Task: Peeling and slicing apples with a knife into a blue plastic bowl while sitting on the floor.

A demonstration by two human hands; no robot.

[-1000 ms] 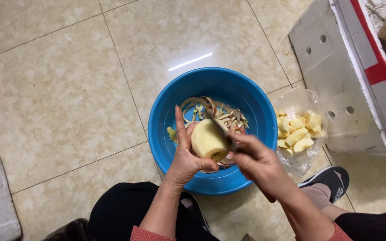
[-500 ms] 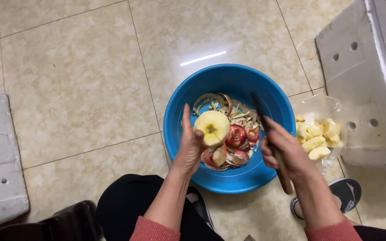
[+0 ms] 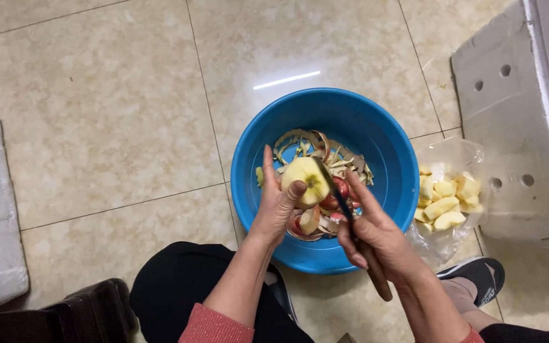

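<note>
A peeled apple [image 3: 304, 181] is gripped in the left hand [image 3: 276, 206], the thumb pressed on its near side and the other fingers curled behind it; it is held over the blue plastic basin [image 3: 389, 136], just above the heap of peel strips and red scraps [image 3: 325, 149] lying inside. The knife [image 3: 344, 209] is clasped in the right hand [image 3: 376, 238], fingers wrapped tight round the wooden handle, whose end juts out below the palm.

Compared with the view of half a second before, the blade has been brought back to the fruit: then the knife was held off to the right, well apart from the apple, while now its tip is laid against the exposed top of the apple near the core hollow. The apple has also been turned slightly and drawn nearer the right hand. From this it may be judged that peeling is finished and that cutting or coring is being begun on this 1 fruit.

Beside the basin, to the right, pale apple chunks [image 3: 443, 203] are piled in a clear plastic bag [image 3: 452, 155] on the tiled floor [image 3: 96, 127]. A white foam box [image 3: 516, 127] stands further right.
</note>
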